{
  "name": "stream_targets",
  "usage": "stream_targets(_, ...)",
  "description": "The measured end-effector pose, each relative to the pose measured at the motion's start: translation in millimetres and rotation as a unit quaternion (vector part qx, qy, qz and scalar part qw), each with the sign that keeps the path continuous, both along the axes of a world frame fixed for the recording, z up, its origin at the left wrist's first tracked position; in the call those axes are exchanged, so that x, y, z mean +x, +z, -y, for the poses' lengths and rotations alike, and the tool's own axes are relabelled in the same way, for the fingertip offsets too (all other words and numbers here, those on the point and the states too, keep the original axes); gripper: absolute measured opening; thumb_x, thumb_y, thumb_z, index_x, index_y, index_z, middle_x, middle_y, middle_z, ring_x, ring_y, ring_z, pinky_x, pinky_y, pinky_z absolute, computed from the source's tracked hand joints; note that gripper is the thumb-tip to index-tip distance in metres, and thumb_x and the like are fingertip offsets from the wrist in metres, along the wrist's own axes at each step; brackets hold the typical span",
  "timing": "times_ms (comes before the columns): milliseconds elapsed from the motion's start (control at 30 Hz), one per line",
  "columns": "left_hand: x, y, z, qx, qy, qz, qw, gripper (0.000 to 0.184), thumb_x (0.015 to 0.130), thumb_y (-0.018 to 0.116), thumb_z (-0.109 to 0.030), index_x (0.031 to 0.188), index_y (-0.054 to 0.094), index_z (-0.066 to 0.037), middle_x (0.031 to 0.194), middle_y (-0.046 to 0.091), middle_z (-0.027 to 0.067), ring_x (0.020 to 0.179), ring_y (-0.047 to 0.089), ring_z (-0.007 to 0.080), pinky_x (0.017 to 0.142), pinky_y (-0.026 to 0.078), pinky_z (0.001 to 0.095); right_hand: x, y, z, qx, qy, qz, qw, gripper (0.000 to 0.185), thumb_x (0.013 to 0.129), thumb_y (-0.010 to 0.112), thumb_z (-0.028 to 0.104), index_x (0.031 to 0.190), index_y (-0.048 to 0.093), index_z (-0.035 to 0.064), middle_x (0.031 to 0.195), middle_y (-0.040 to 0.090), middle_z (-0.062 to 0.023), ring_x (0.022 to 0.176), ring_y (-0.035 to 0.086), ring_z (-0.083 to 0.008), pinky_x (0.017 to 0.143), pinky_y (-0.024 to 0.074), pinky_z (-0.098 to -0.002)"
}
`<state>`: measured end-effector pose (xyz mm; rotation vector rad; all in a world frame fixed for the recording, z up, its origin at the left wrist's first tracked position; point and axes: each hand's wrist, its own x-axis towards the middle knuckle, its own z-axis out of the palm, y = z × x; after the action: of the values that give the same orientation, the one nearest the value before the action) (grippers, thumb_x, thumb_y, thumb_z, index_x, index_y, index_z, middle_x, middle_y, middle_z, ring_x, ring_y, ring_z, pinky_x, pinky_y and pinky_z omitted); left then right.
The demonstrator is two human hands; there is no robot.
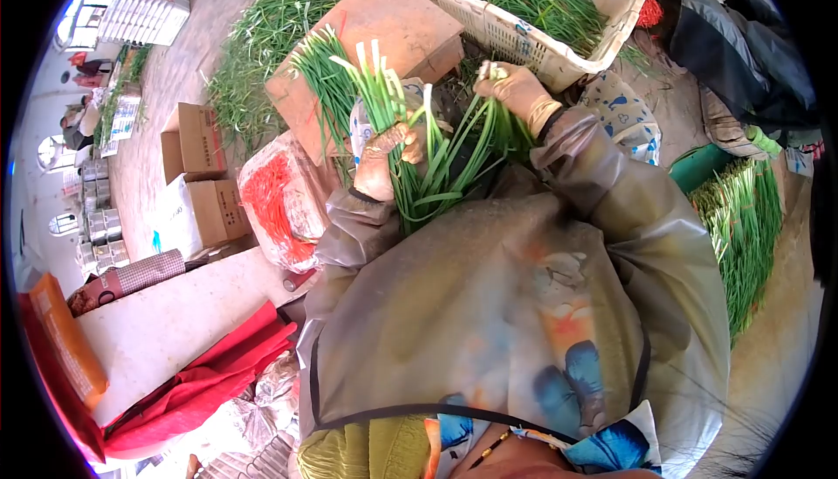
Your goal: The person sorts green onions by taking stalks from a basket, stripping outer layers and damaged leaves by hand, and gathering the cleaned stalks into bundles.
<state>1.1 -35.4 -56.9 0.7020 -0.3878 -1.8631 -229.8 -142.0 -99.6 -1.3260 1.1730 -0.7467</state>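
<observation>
In the head view, my left hand [388,158] is closed round a bunch of green stalks [381,99] with pale ends pointing up. My right hand [521,99], in a tan glove, grips another bunch of green stalks [489,130] near its white ends. Long green leaves hang between the two hands over my lap. Just beyond my left hand, more green stalks [325,77] lie on a worn reddish board [401,16].
A white plastic crate [598,55] holding greens stands ahead. Loose greens [262,51] cover the floor at the left. Red ties [272,208] lie on a block [319,191] beside cardboard boxes [199,140]. Upright green bundles [742,234] stand at the right, below a person's dark clothing [720,51].
</observation>
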Motion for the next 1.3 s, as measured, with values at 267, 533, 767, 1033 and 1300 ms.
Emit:
stream_targets(267, -2.9, 3.5, 2.9, -0.028, 0.046, 0.058, 0.997, 0.031, 0.079, 0.06, -0.008, 0.107, 0.049, -0.002, 0.074, 0.051, 0.005, 0.062, 0.048, 0.0145, 0.056, 0.04, 0.0244, 12.7, 74.5, -30.3, -0.011, 0.0, 0.188, 0.982, 0.022, 0.081, 0.061, 0.005, 0.104, 0.06, 0.0019, 0.1, 0.06, -0.0033, 0.079, 0.054, -0.008, 0.073, 0.0446, -0.0209)
stream_targets(533, -8.0, -3.5, 9.0, 0.007, 0.056, 0.066, 0.996, 0.024, 0.076, 0.063, -0.006, 0.098, 0.054, -0.002, 0.071, 0.052, 0.0054, 0.063, 0.052, 0.017, 0.057, 0.045, 0.0258, 11.9, 75.0, -8.3, -0.094, 0.022, 0.028, 0.995, 0.015, 0.082, 0.063, 0.015, 0.09, 0.063, 0.0028, 0.085, 0.064, -0.0058, 0.082, 0.059, -0.0139, 0.078, 0.0474, -0.025)
stream_targets(767, 9.7, 3.2, 9.3, 0.043, 0.091, 0.123, 0.987, 0.035, 0.076, 0.062, -0.002, 0.109, 0.053, -0.001, 0.084, 0.059, 0.0081, 0.068, 0.057, 0.0183, 0.06, 0.049, 0.0257, -68.9, 131.2, 26.6, -0.197, -0.009, 0.153, 0.968, 0.022, 0.086, 0.057, 0.016, 0.096, 0.057, -0.004, 0.09, 0.064, -0.0111, 0.088, 0.06, -0.0158, 0.079, 0.0465, -0.0253)
stream_targets(1033, -11.7, 10.6, 9.0, 0.041, 0.108, 0.177, 0.977, 0.028, 0.075, 0.06, -0.001, 0.103, 0.053, -0.001, 0.091, 0.06, 0.0116, 0.078, 0.06, 0.0205, 0.066, 0.051, 0.0287, -45.0, 137.3, -0.6, -0.15, 0.085, 0.255, 0.952, 0.024, 0.079, 0.062, 0.026, 0.083, 0.06, 0.0029, 0.08, 0.061, -0.0032, 0.074, 0.054, -0.0095, 0.068, 0.0415, -0.021)
stream_targets(1300, -29.5, 0.8, 7.8, 0.013, 0.037, 0.245, 0.969, 0.029, 0.074, 0.063, 0.001, 0.102, 0.056, -0.003, 0.083, 0.062, 0.0086, 0.067, 0.062, 0.0182, 0.056, 0.05, 0.027, 18.2, 79.0, -5.3, -0.011, 0.162, 0.125, 0.979, 0.023, 0.08, 0.066, 0.017, 0.098, 0.063, 0.004, 0.089, 0.065, -0.0035, 0.078, 0.059, -0.0093, 0.074, 0.0467, -0.0222)
